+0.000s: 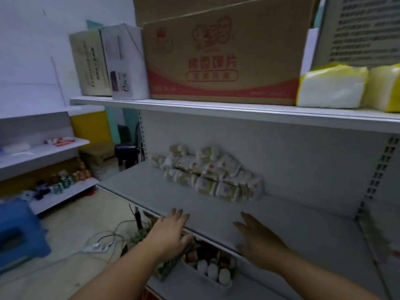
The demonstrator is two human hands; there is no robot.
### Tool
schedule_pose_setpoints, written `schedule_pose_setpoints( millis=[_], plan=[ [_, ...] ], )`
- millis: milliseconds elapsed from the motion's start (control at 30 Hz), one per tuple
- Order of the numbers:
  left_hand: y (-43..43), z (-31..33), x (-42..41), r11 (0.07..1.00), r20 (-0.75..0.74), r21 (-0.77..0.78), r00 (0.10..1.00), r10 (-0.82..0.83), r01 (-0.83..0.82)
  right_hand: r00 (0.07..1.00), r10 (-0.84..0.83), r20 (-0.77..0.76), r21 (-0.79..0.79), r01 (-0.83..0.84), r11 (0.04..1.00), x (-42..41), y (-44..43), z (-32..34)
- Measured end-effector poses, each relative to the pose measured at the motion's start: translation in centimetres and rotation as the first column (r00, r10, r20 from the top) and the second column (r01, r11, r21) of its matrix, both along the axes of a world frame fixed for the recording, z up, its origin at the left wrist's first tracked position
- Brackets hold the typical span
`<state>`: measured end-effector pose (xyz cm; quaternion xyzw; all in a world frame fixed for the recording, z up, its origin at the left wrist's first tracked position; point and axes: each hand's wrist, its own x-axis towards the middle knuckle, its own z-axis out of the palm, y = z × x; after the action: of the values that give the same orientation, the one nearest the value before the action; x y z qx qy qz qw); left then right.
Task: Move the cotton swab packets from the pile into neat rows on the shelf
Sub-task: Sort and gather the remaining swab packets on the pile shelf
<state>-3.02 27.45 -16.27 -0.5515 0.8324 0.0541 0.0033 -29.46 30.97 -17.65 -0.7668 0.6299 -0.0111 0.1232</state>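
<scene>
Fingers (179,215) of your left hand (170,231) were spread flat and empty, and your right hand (257,239) was just as loose, holding nothing. Both hovered over the front edge of the shelf (270,221) in the lower middle of the frame. Your cotton swab packets (207,173) sat in a loose pile at the centre of the frame, against the shelf's back wall and well apart from both hands. Above them, a cardboard box (223,59) stood on the upper shelf, with yellow-edged tissue packs (331,85) at the right.
</scene>
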Motion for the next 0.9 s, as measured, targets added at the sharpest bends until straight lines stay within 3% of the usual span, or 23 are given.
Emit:
schedule_pose_setpoints(
  millis=[133, 233, 367, 500, 667, 900],
  plan=[
    [-4.2, -1.0, 2.5, 0.998, -0.060, 0.055, 0.998, 0.010, -0.007, 0.999, 0.024, 0.035, -0.013, -0.023, 1.000, 2.5, -4.4, -0.8],
    [-6.9, -1.6, 3.2, 0.999, -0.062, 0.052, 0.998, -0.003, 0.006, 0.995, 0.101, 0.013, -0.131, -0.098, 0.986, 3.9, -7.6, -1.4],
    [-12.2, -0.9, 6.1, 1.000, -0.056, 0.013, 0.998, 0.027, -0.026, 0.980, 0.200, 0.015, -0.279, -0.188, 0.942, 6.9, -13.7, -1.2],
    [-17.2, 0.4, 9.8, 0.993, -0.009, -0.055, 0.995, 0.103, -0.103, 0.952, 0.308, 0.003, -0.322, -0.290, 0.901, 10.7, -18.7, -0.7],
    [-21.2, -0.8, 12.2, 0.990, -0.014, -0.042, 0.991, 0.131, -0.132, 0.941, 0.338, 0.007, -0.350, -0.314, 0.882, 14.0, -22.9, 0.1],
    [-28.2, -1.1, 14.8, 0.997, -0.067, -0.065, 0.997, 0.036, -0.041, 0.948, 0.317, -0.033, -0.413, -0.302, 0.859, 17.1, -26.2, 0.9]
  ],
)
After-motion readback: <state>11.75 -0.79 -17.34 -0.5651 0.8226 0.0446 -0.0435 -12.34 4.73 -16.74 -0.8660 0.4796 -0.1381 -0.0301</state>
